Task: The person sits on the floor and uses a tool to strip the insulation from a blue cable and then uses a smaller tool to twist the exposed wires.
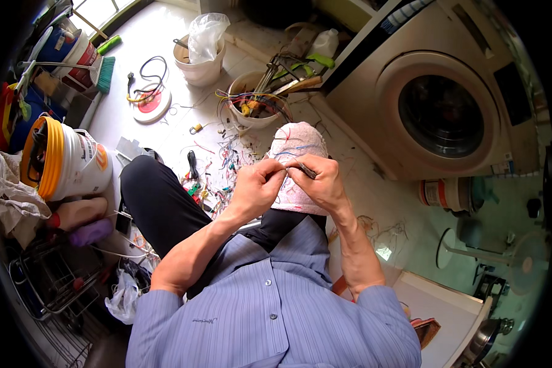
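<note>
Over my right knee lies a pink terry cloth (299,200), with blue wire pieces (299,149) and a few red strands on it. My left hand (259,187) is above the cloth, thumb and forefinger pinched on a thin wire mostly hidden by the fingers. Right beside it, my right hand (319,184) grips a small dark-handled tool (307,170), perhaps a knife; its working end is hidden. The fingertips of both hands nearly meet. Many wire scraps (223,170) are scattered on the floor past my knees, with a black coiled cable (192,164) among them.
A white bucket of tools and wires (253,122) stands ahead, near a bucket with a plastic bag (200,69). A plug cord (154,69) rests on a round lid (152,115). A front-loading washing machine (395,60) is at right; a yellow-rimmed bucket (80,165) at left.
</note>
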Available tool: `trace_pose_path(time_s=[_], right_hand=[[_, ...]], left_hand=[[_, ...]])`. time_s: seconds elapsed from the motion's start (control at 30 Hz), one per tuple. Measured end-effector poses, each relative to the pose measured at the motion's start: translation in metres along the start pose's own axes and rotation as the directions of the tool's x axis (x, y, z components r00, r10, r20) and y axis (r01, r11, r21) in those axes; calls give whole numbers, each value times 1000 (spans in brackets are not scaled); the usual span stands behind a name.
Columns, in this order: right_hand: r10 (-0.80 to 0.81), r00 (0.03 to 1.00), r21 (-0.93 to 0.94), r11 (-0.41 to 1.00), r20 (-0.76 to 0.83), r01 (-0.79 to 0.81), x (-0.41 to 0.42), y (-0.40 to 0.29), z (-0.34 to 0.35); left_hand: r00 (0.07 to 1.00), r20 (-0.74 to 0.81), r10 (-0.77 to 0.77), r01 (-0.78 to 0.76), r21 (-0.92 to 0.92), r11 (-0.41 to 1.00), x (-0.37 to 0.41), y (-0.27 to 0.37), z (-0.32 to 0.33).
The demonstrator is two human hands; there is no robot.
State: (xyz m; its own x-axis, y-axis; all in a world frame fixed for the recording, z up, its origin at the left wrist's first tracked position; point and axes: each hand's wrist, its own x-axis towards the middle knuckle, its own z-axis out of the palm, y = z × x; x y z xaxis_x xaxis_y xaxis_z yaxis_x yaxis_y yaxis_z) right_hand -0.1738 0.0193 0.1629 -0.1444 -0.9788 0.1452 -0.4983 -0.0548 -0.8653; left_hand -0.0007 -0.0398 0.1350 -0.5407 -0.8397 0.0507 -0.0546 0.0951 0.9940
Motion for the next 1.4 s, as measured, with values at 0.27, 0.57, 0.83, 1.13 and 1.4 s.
trace_pose_path(time_s=[0.27, 0.57, 0.83, 1.13, 1.4], right_hand=[[237, 960, 185, 947, 146, -262, 0, 6, -5], [9, 994, -183, 983, -105, -28, -8, 19, 10], [191, 919, 39, 981, -345, -190, -12, 7, -25], [35, 999, -71, 997, 32, -32, -2, 8, -3], [339, 929, 313, 875, 148, -369, -4, 8, -10]], left_hand=[[967, 34, 253, -254, 199, 946, -1, 0, -1], [934, 108, 342, -357, 368, 859, -6, -16, 5], [996, 59, -62, 66, -72, 995, -10, -3, 1], [914, 279, -294, 404, -568, 717, 7, -6, -24], [859, 311, -407, 501, -673, 544, 14, -22, -28]])
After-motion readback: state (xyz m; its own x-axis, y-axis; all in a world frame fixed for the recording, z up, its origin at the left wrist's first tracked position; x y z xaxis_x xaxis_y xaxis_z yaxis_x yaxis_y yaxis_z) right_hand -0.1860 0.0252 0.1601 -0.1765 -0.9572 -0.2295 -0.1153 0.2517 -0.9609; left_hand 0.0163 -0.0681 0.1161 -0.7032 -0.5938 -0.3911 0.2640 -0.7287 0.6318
